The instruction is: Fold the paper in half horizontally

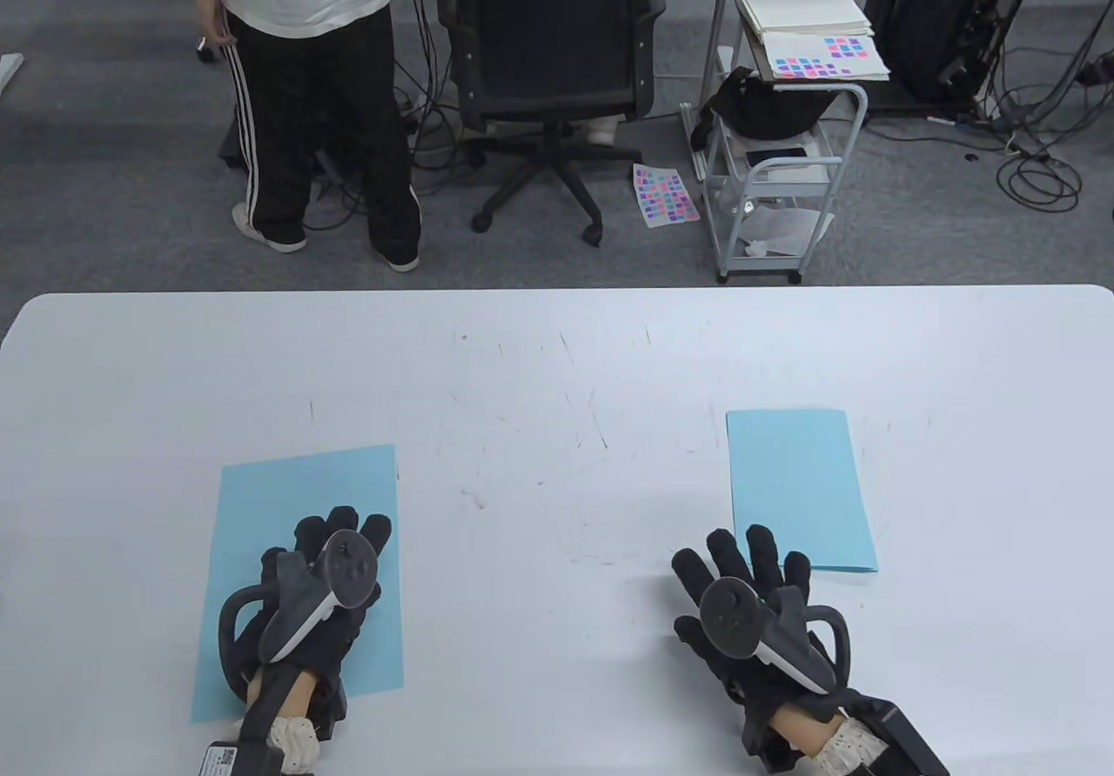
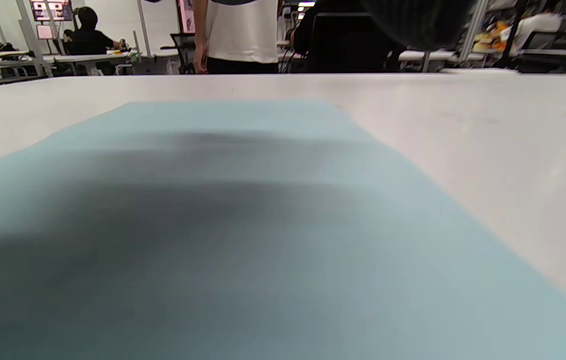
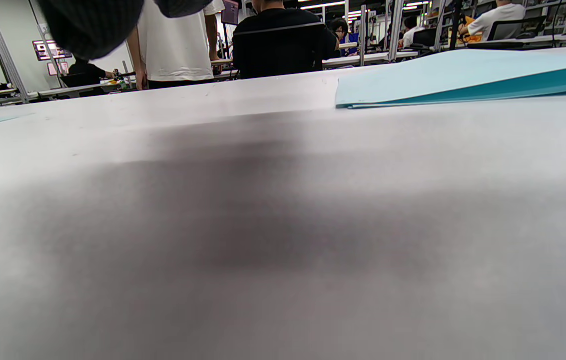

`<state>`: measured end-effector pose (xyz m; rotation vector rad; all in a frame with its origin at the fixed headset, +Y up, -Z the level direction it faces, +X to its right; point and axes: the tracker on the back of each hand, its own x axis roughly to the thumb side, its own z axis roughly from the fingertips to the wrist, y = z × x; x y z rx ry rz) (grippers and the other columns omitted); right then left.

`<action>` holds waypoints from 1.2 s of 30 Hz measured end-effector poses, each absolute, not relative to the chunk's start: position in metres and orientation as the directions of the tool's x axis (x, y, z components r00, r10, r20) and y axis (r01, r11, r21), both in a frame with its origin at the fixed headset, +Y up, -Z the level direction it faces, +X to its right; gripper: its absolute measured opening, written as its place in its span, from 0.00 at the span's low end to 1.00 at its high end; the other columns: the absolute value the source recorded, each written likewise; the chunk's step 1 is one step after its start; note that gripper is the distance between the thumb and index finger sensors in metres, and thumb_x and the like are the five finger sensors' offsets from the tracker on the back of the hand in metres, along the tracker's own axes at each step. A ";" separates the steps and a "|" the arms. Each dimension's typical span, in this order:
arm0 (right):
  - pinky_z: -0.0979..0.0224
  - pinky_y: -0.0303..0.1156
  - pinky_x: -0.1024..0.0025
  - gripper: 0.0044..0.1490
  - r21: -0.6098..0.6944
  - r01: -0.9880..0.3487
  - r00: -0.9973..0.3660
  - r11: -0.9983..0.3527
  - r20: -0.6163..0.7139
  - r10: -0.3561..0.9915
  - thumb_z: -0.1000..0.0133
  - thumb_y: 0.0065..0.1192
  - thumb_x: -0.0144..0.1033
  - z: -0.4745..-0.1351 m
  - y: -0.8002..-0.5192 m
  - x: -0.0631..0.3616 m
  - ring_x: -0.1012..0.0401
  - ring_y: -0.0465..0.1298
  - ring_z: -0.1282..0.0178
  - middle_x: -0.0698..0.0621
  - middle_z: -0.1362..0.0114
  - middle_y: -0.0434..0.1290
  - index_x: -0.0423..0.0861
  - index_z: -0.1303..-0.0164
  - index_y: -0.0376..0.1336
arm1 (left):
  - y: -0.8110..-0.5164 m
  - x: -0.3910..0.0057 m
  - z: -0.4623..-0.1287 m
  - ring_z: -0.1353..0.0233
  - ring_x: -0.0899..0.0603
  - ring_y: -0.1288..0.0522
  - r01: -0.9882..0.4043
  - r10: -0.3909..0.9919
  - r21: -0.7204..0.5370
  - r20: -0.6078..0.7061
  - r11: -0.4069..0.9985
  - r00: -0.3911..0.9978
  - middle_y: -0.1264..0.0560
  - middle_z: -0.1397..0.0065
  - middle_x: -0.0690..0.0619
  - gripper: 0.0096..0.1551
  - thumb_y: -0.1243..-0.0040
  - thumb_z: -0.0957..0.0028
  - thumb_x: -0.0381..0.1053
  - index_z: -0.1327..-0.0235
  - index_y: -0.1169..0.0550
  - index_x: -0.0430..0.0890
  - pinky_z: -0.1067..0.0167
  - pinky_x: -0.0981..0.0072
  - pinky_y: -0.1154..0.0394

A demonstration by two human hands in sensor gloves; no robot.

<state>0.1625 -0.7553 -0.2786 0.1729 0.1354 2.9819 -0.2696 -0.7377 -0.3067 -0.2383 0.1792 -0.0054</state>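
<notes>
White table (image 1: 557,358), left hand (image 1: 318,589) flat on paper (image 1: 287,498)

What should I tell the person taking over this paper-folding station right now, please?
Left hand: open, lying flat on the unfolded blue sheet at the table's left.
Right hand: open, over bare table, fingertips at the near edge of the folded blue sheet on the right.
Done: right sheet looks already folded.
Left: fold the left sheet in half.
</notes>
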 end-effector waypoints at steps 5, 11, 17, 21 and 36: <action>0.23 0.26 0.32 0.45 0.112 -0.160 -0.981 -0.981 0.095 0.171 0.48 0.56 0.55 -0.281 -0.757 0.166 0.43 0.27 0.16 0.52 0.11 0.37 0.64 0.21 0.44 | -0.758 -0.281 -0.314 0.12 0.49 0.52 0.006 -0.093 -0.378 -0.214 0.926 0.972 0.52 0.14 0.70 0.40 0.41 0.54 0.56 0.32 0.44 0.81 0.15 0.43 0.49; 0.23 0.25 0.32 0.45 0.106 -0.169 -0.979 -0.980 0.093 0.179 0.48 0.56 0.55 -0.281 -0.755 0.168 0.43 0.27 0.16 0.52 0.11 0.37 0.64 0.21 0.44 | -0.772 -0.287 -0.316 0.12 0.51 0.50 0.012 -0.136 -0.481 -0.225 0.877 0.965 0.48 0.15 0.73 0.38 0.42 0.57 0.60 0.33 0.42 0.80 0.15 0.44 0.47; 0.23 0.25 0.32 0.46 0.113 -0.168 -0.980 -0.979 0.089 0.179 0.47 0.55 0.53 -0.281 -0.757 0.170 0.43 0.27 0.16 0.53 0.11 0.37 0.66 0.21 0.40 | -0.774 -0.284 -0.317 0.12 0.52 0.48 -0.011 -0.113 -0.490 -0.224 0.872 0.968 0.48 0.16 0.73 0.38 0.42 0.57 0.61 0.33 0.41 0.80 0.15 0.44 0.47; 0.23 0.25 0.32 0.46 0.120 -0.168 -0.980 -0.978 0.089 0.179 0.48 0.55 0.54 -0.280 -0.756 0.171 0.43 0.27 0.16 0.52 0.11 0.37 0.66 0.21 0.41 | -0.775 -0.278 -0.318 0.12 0.52 0.48 -0.024 -0.096 -0.498 -0.214 0.867 0.972 0.49 0.16 0.73 0.38 0.42 0.57 0.61 0.33 0.42 0.80 0.15 0.45 0.47; 0.23 0.25 0.32 0.45 0.109 -0.154 -0.982 -0.982 0.095 0.165 0.48 0.55 0.54 -0.279 -0.754 0.172 0.43 0.27 0.16 0.53 0.11 0.37 0.66 0.21 0.42 | -0.775 -0.215 -0.321 0.12 0.52 0.47 0.055 -0.125 -0.496 -0.110 0.867 0.986 0.49 0.16 0.73 0.38 0.43 0.57 0.63 0.33 0.42 0.80 0.15 0.45 0.47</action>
